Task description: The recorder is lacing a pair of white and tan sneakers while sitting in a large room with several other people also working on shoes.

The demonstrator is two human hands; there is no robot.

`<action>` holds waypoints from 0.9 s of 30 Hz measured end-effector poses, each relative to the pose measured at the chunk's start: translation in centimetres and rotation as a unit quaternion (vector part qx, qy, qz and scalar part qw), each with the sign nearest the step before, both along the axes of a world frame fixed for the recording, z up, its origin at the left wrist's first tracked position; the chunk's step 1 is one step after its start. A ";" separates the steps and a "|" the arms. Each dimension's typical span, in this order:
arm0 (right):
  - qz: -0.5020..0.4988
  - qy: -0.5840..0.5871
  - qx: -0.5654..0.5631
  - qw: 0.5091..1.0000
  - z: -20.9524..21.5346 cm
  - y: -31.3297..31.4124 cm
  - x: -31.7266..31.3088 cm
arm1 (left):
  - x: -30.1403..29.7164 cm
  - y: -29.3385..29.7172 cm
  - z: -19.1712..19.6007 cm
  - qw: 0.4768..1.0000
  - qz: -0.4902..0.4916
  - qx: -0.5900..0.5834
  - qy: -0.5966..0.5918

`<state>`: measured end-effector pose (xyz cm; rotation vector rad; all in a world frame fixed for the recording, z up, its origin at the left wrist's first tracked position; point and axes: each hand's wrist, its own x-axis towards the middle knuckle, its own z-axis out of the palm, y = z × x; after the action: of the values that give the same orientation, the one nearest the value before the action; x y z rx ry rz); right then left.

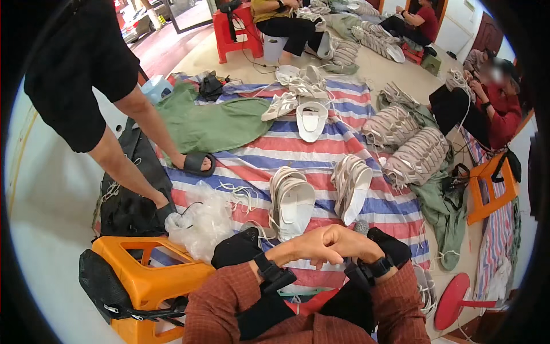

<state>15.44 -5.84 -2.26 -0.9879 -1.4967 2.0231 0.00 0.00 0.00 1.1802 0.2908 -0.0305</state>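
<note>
striped cloth (pixel 321 146) in red, white and blue covers the floor of a workroom, and pale shoes lie scattered over it. just beyond the hands a pair of shoes (pixel 292 200) rests sole-up on the cloth, with a second pair (pixel 350 184) close beside it. loose white laces (pixel 238 194) trail on the cloth on the other side of the first pair, next to a heap of clear plastic (pixel 200 221).

the left hand (pixel 312 245) and right hand (pixel 346 241) meet over the near edge of the cloth, clasped one in the other, fingers curled together; nothing can be seen held between them. both wrists carry dark bands, and the sleeves are rust-coloured check.

an orange stool (pixel 143 275) stands off the cloth's near corner, beside the plastic. a person in black shorts and slides (pixel 197 163) stands on the cloth's edge past the plastic. green fabric (pixel 215 123) lies at the far side of the cloth. rows of stacked shoes (pixel 415 155) sit along the cloth's other edge, where more people are seated.
</note>
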 end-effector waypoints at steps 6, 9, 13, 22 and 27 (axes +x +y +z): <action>-0.050 -0.008 0.018 0.999 1.7 -0.1 -0.6 | 0.1 0.2 -0.4 0.998 -0.028 -0.010 0.051; -0.032 -0.003 0.012 0.999 2.3 0.1 -0.7 | 0.0 0.3 -0.3 0.998 -0.021 -0.003 0.054; -0.035 -0.003 0.024 0.999 3.0 0.1 -0.8 | 0.0 0.3 -0.1 1.000 -0.007 -0.014 0.017; -0.140 0.004 0.032 0.990 4.7 -0.2 0.2 | -0.9 0.4 -0.6 0.989 0.145 -0.026 -0.016; -0.178 0.037 0.060 0.982 5.2 -0.7 1.4 | -1.7 0.3 -0.9 0.984 0.161 -0.050 -0.054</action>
<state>16.86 -6.53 2.90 -1.0348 -1.2811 1.6797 -1.68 0.33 -0.90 1.0191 0.3765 0.2980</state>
